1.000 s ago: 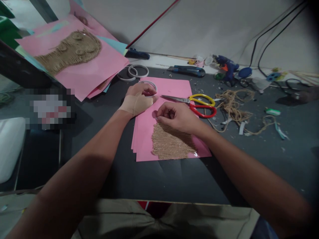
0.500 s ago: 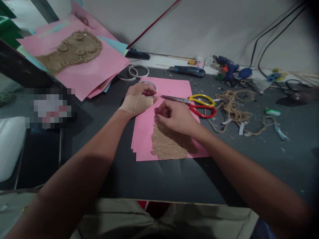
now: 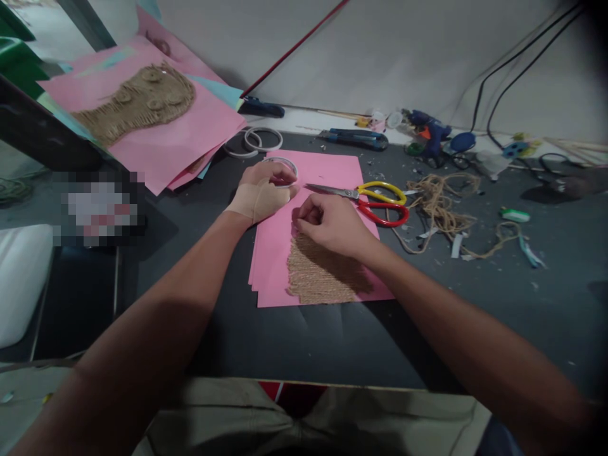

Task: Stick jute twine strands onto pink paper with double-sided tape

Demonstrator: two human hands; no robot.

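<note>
Pink paper sheets [image 3: 332, 166] lie stacked on the dark table, with a patch of jute twine rows [image 3: 327, 278] on their lower part. My left hand [image 3: 263, 190], wearing a beige wrap around palm and wrist, is closed on a thin white roll of tape [image 3: 291, 163] at the sheets' upper left. Just above the twine patch, my right hand [image 3: 327, 225] has thumb and forefinger pinched together. Whatever sits in that pinch is too small to make out. Scissors [image 3: 375, 197] with yellow and red handles lie just beyond my right hand, blades pointing left.
Loose twine [image 3: 441, 206] and paper scraps lie to the right. A blue cutter knife [image 3: 358, 138] and a blue glue gun [image 3: 430, 133] lie along the back. More tape rolls [image 3: 261, 139] rest behind my left hand. Pink sheets bearing a twine shape [image 3: 152, 95] are at the left.
Both hands stay almost where they were, with the right fingers still pinched over the twine patch. The view has shifted slightly.
</note>
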